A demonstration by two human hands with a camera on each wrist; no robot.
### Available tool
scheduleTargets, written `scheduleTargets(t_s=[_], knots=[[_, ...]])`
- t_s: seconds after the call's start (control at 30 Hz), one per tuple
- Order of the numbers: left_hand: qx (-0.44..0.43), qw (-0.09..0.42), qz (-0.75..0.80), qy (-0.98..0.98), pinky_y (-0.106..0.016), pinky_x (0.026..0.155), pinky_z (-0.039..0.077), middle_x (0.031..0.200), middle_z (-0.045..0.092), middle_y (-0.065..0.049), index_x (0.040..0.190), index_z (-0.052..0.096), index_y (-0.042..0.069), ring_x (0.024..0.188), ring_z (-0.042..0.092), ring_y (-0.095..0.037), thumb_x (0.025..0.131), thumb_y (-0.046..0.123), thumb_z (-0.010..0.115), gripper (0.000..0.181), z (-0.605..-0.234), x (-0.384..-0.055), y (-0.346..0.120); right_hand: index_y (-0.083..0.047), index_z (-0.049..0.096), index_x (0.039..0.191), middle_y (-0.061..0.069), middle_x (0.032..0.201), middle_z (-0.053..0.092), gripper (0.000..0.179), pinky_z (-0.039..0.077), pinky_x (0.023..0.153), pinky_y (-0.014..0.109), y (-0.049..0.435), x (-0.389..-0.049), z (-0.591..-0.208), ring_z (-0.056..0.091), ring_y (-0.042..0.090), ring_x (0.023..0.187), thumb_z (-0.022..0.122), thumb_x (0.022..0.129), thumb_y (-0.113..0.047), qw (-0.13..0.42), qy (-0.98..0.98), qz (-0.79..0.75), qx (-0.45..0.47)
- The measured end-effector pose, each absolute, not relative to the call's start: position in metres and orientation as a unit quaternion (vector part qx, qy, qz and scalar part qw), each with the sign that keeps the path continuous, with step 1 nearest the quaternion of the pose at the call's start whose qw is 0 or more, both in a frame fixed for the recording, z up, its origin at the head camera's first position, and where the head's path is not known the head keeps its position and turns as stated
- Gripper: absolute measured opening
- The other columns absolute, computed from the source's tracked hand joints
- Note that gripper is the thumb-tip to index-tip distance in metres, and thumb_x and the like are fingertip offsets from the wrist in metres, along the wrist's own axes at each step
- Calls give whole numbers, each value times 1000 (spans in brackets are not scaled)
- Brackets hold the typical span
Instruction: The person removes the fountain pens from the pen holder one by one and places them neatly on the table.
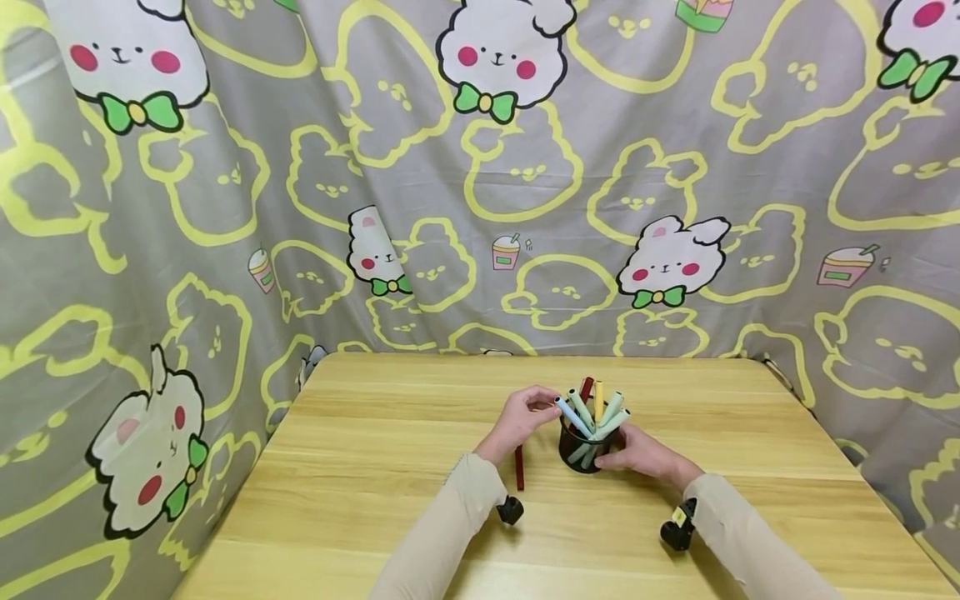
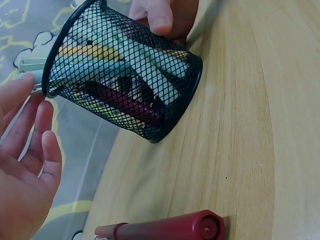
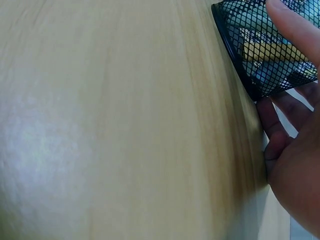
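Note:
A black mesh pen holder stands on the table with several pens in it, light green, yellow, blue and dark red. My right hand grips its side, thumb in front and fingers behind the mesh. At the rim, my left hand pinches the upper end of a light blue pen between thumb and fingertips; the pen's lower part is inside the mesh. A dark red pen lies on the table beside the holder, partly under the left wrist in the head view.
The wooden table reaches back to a grey curtain with cartoon prints, which also hangs along the left side and the right. A small black camera sits on the left wrist, another black camera on the right.

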State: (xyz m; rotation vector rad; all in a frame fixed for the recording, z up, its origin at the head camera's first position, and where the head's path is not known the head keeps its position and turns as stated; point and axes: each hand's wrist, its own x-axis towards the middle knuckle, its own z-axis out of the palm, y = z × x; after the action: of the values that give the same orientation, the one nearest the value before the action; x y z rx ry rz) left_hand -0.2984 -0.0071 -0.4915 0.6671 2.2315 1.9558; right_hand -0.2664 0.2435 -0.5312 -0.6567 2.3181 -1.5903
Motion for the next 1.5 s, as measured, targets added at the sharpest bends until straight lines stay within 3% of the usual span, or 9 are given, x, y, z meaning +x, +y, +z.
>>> scheduleTargets(t_s=[0.37, 0.7, 1.13, 1.5], knots=[[203, 46, 637, 743, -26, 74, 50, 97, 69, -8, 105, 65, 1, 86, 61, -14, 86, 6, 70, 20, -489, -296, -5, 3, 42, 134, 19, 127, 53, 68, 41, 90, 25, 243, -267, -533, 51, 22, 109, 78, 79, -14, 130, 797, -545, -225], [199, 40, 658, 725, -23, 74, 50, 101, 66, -19, 108, 63, -6, 86, 60, -16, 88, 1, 65, 22, -457, -279, -8, 2, 41, 134, 20, 128, 51, 68, 40, 91, 23, 241, -267, -533, 47, 29, 113, 78, 78, -13, 138, 790, -556, -218], [214, -22, 679, 702, -26, 79, 49, 101, 64, -18, 113, 57, -10, 87, 59, -13, 88, -2, 63, 27, -444, -280, -8, 3, 42, 133, 20, 129, 51, 66, 39, 92, 25, 242, -266, -531, 48, 21, 113, 77, 79, -14, 128, 799, -545, -219], [199, -45, 695, 690, -25, 77, 49, 96, 64, -15, 110, 57, -9, 83, 58, -10, 90, -1, 62, 22, -430, -286, -18, 4, 42, 131, 21, 128, 51, 64, 39, 93, 26, 242, -265, -528, 46, 29, 115, 77, 79, -10, 133, 795, -552, -216]])
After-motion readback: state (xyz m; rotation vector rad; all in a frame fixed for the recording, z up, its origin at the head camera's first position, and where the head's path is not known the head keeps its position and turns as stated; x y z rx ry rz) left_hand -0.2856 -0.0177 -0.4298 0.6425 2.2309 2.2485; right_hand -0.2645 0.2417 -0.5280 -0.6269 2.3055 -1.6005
